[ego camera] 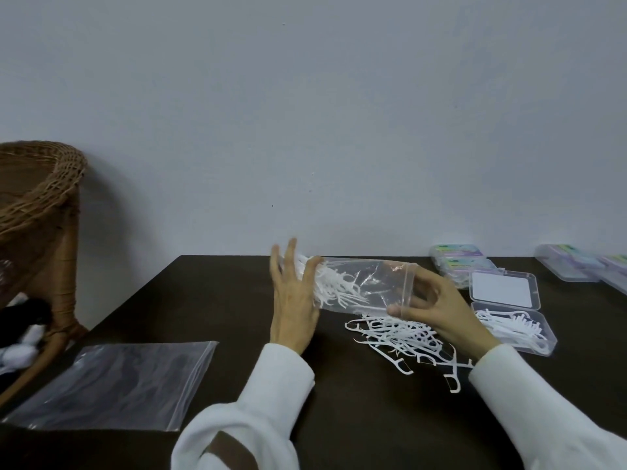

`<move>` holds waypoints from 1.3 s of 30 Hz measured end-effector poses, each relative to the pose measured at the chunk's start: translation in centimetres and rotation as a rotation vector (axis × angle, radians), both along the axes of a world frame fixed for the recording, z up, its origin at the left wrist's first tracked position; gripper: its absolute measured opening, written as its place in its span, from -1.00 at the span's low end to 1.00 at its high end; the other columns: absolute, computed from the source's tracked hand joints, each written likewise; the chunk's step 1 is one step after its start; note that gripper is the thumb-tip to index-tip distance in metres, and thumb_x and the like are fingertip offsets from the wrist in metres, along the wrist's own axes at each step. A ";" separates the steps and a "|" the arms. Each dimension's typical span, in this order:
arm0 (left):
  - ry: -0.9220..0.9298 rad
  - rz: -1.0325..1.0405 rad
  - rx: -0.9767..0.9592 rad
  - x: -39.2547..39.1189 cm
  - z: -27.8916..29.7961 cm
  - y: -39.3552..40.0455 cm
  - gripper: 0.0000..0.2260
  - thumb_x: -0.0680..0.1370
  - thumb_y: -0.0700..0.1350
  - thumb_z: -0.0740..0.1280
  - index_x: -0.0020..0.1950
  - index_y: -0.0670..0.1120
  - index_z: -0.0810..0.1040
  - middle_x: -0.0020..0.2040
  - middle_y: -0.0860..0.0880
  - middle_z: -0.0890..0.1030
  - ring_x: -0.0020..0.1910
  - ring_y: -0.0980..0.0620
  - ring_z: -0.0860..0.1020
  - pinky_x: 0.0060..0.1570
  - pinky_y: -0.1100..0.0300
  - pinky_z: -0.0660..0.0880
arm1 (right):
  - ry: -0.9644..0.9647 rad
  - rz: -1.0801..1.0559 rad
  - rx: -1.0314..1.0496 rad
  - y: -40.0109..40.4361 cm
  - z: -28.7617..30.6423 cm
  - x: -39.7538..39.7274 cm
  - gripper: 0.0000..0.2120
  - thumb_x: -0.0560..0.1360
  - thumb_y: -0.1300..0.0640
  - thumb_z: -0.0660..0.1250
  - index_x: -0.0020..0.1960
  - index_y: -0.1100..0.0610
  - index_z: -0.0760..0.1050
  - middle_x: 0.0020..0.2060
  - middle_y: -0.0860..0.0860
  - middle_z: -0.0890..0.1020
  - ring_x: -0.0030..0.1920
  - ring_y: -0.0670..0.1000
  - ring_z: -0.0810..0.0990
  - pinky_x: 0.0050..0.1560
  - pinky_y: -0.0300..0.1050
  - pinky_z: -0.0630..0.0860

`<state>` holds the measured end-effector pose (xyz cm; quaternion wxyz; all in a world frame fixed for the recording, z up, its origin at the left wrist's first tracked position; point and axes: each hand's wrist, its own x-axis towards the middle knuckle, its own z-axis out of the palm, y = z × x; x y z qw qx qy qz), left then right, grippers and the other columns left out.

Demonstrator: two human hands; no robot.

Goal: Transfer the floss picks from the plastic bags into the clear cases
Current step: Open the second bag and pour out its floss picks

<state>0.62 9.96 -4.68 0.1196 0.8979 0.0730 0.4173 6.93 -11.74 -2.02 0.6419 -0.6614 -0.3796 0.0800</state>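
White plastic floss picks [334, 286] are seen bunched at the closed end of a clear zip-top plastic bag [364, 288], which is held lying sideways above the dark brown table [217, 300]. The closed end is cupped by the left hand [293, 301], its fingers spread and nearly straight against the film. The open mouth of the bag is pinched at its zip edge by the right hand [437, 308], thumb below and fingers curled over. A loose heap of white floss picks [403, 339] lies on the table just under the bag's mouth. To the right, an open clear plastic case [512, 329] is partly filled with picks, its lid [504, 288] folded back. Behind it, closed clear cases [458, 261] with what seem to be pastel labels are stacked. An empty flat zip bag [112, 386] lies at the near left, beside a woven wicker chair [40, 205].
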 end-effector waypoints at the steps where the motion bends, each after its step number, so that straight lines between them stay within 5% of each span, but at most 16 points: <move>1: -0.009 -0.003 -0.065 -0.2 0.3 -0.2 -0.33 0.30 -0.53 0.31 0.29 0.01 0.43 0.53 -0.06 -0.06 0.51 -0.15 -0.25 0.25 0.11 0.27 | -0.005 0.011 -0.007 0.1 0.0 -0.1 -0.43 0.23 0.28 0.49 0.21 0.06 0.49 0.12 -0.07 0.63 0.13 -0.10 0.59 0.11 -0.27 0.52; 3: -0.032 -0.020 -0.131 -0.4 0.7 -0.4 -0.31 0.33 -0.59 0.24 0.28 0.04 0.45 0.53 0.00 -0.12 0.53 -0.14 -0.19 0.18 0.21 0.30 | -0.044 0.004 -0.049 0.4 -0.1 -0.3 -0.55 0.25 0.26 0.48 0.11 0.01 0.52 0.03 -0.18 0.65 0.08 -0.13 0.62 0.04 -0.33 0.52; 5: -0.064 -0.035 -0.134 -0.5 0.8 -0.6 -0.35 0.32 -0.56 0.32 0.26 0.03 0.46 0.50 -0.04 0.01 0.50 -0.16 0.11 0.21 0.16 0.33 | -0.090 -0.020 -0.112 0.9 -0.4 -0.6 -0.61 0.31 0.25 0.47 0.07 -0.05 0.51 -0.02 -0.21 0.66 0.07 -0.15 0.61 0.01 -0.36 0.50; 11: -0.107 -0.072 -0.063 -0.5 0.8 -0.8 -0.32 0.25 -0.44 0.50 0.23 0.01 0.32 0.35 -0.06 0.16 0.25 -0.18 0.44 0.00 0.23 0.48 | -0.267 -0.083 -0.197 1.3 -0.6 -0.9 -0.49 0.29 0.00 0.52 0.21 -0.11 0.46 0.13 -0.19 0.58 0.13 -0.23 0.54 0.14 -0.39 0.44; 14: -0.131 -0.086 -0.086 -0.5 0.6 -1.3 -0.35 0.29 -0.38 0.50 0.24 0.01 0.31 0.36 -0.02 0.14 0.23 -0.20 0.46 -0.02 0.15 0.54 | -0.309 -0.118 -0.272 1.3 -0.8 -0.6 -0.46 0.32 -0.06 0.48 0.26 0.02 0.45 0.11 -0.10 0.59 0.12 -0.17 0.56 0.16 -0.27 0.48; 22: -0.090 -0.095 -0.177 -0.5 0.1 -2.6 -0.47 0.34 -0.28 0.49 0.26 -0.09 0.43 0.38 -0.02 0.15 0.24 -0.11 0.44 0.01 0.22 0.47 | -0.294 -0.135 -0.534 1.7 -1.9 -0.3 -0.71 0.43 0.02 0.40 0.10 -0.06 0.40 -0.02 -0.17 0.44 0.01 -0.23 0.44 -0.07 -0.57 0.29; 28: -0.118 -0.087 -0.215 -0.5 0.3 -2.5 -0.46 0.33 -0.32 0.48 0.26 -0.07 0.43 0.36 0.03 0.15 0.22 -0.05 0.43 0.02 0.30 0.41 | -0.398 -0.242 -0.719 1.7 -3.1 0.9 -0.76 0.51 -0.06 0.29 0.06 0.07 0.45 -0.16 -0.04 0.55 -0.05 0.09 0.50 0.20 0.03 0.37; 31: -0.118 -0.060 -0.211 -0.4 0.3 -2.0 -0.44 0.32 -0.35 0.48 0.25 -0.05 0.42 0.37 -0.01 0.16 0.24 -0.08 0.43 0.02 0.28 0.42 | -0.406 -0.193 -0.695 1.7 -2.8 0.7 -0.78 0.54 0.00 0.26 -0.13 0.16 0.45 -0.23 0.02 0.58 -0.17 0.04 0.54 0.04 -0.08 0.40; 34: -0.105 -0.033 -0.247 -0.4 0.4 -1.5 -0.47 0.34 -0.33 0.47 0.26 -0.08 0.43 0.39 -0.08 0.19 0.28 -0.08 0.39 0.04 0.25 0.41 | -0.397 -0.152 -0.558 1.6 -2.1 0.3 -0.78 0.55 0.06 0.26 -0.27 0.01 0.37 -0.31 -0.09 0.49 -0.32 -0.15 0.45 -0.23 -0.27 0.36; 39: -0.136 0.024 -0.317 -0.5 0.5 -0.7 -0.46 0.35 -0.34 0.47 0.26 -0.05 0.41 0.38 -0.04 0.17 0.31 -0.03 0.35 0.06 0.31 0.36 | -0.380 -0.227 -0.423 1.2 -1.4 0.1 -0.89 0.57 0.17 0.23 -0.11 0.05 0.48 -0.24 -0.08 0.56 -0.24 -0.21 0.50 -0.23 -0.43 0.36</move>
